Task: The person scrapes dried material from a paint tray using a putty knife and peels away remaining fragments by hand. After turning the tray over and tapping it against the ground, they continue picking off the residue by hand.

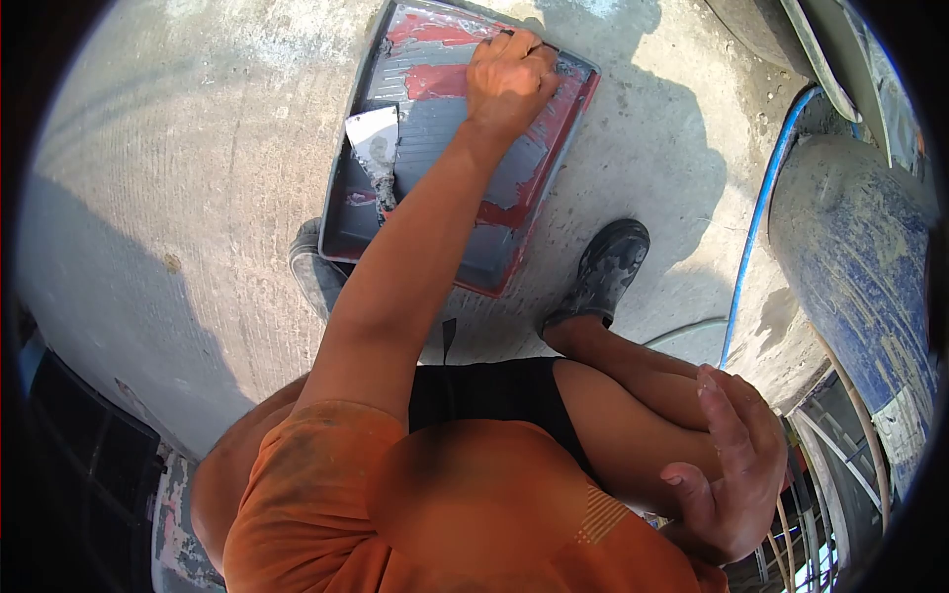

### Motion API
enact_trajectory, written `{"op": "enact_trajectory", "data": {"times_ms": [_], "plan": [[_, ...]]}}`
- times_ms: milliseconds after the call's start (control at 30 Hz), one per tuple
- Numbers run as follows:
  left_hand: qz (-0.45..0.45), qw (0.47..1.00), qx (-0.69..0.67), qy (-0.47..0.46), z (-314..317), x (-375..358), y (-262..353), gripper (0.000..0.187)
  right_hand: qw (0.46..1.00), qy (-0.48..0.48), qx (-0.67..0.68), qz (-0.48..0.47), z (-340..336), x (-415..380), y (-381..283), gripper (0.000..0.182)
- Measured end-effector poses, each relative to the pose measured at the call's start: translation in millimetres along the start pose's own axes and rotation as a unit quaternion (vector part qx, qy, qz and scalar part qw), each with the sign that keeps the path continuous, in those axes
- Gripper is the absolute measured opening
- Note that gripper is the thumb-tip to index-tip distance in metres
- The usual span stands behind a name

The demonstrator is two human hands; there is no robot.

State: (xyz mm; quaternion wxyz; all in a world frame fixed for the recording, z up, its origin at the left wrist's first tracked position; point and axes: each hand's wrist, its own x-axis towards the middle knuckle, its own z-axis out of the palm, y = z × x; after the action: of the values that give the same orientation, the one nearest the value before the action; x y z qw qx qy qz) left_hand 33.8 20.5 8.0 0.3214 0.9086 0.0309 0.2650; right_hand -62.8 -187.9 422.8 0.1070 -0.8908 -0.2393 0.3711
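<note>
My left hand (509,79) is closed over the upper right part of a dark paint tray (341,212), its fingers curled around something thin and dark that I cannot make out. The tray lies on the ground, streaked with red and grey paint. On its left side rests a putty knife (376,140) with a pale, smeared blade, its handle partly behind my forearm. At the lower right, my right hand (736,465) is by my bent knee, thumb and forefinger apart, holding nothing visible.
My dark shoes (613,262) flank the tray's near end on rough concrete (227,148). A blue hose (756,232) runs down the right, beside a large blue, cement-smeared drum (850,257). Metal rods (825,474) are at the lower right, a dark object (89,435) at the lower left.
</note>
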Motion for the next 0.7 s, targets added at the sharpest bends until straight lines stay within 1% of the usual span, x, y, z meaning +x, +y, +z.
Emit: {"op": "enact_trajectory", "data": {"times_ms": [67,167,300,400,467,500,567,700], "plan": [[0.037,0.998,-0.042,0.014,0.3,-3.1,-1.5,0.012,1.000,0.005,0.009,-0.011,4.3,-1.3,7.2,0.070],[0.056,0.996,-0.058,0.024,2.1,-8.2,-0.3,0.013,1.000,0.009,0.014,-0.020,4.0,-0.8,7.4,0.070],[0.060,0.995,-0.069,0.030,3.9,-9.6,-0.8,0.013,1.000,0.009,0.007,-0.019,3.1,1.3,4.9,0.070],[0.058,0.994,-0.091,0.007,0.7,-9.6,0.5,0.013,1.000,0.014,0.015,-0.018,3.9,2.2,4.4,0.070],[0.046,0.991,-0.119,-0.026,0.3,-9.0,0.7,0.014,1.000,0.013,0.013,-0.015,3.5,3.6,2.9,0.069],[0.046,0.991,-0.119,-0.026,-0.3,-8.9,1.2,0.014,1.000,0.011,0.012,-0.011,3.3,4.3,1.9,0.069],[0.042,0.987,-0.141,-0.064,-0.8,-8.6,2.0,0.015,1.000,0.010,0.013,-0.010,2.9,6.0,0.3,0.069],[0.027,0.986,-0.138,-0.091,2.0,-6.6,4.4,0.014,1.000,0.010,0.015,-0.010,3.9,6.4,-0.6,0.068]]}}
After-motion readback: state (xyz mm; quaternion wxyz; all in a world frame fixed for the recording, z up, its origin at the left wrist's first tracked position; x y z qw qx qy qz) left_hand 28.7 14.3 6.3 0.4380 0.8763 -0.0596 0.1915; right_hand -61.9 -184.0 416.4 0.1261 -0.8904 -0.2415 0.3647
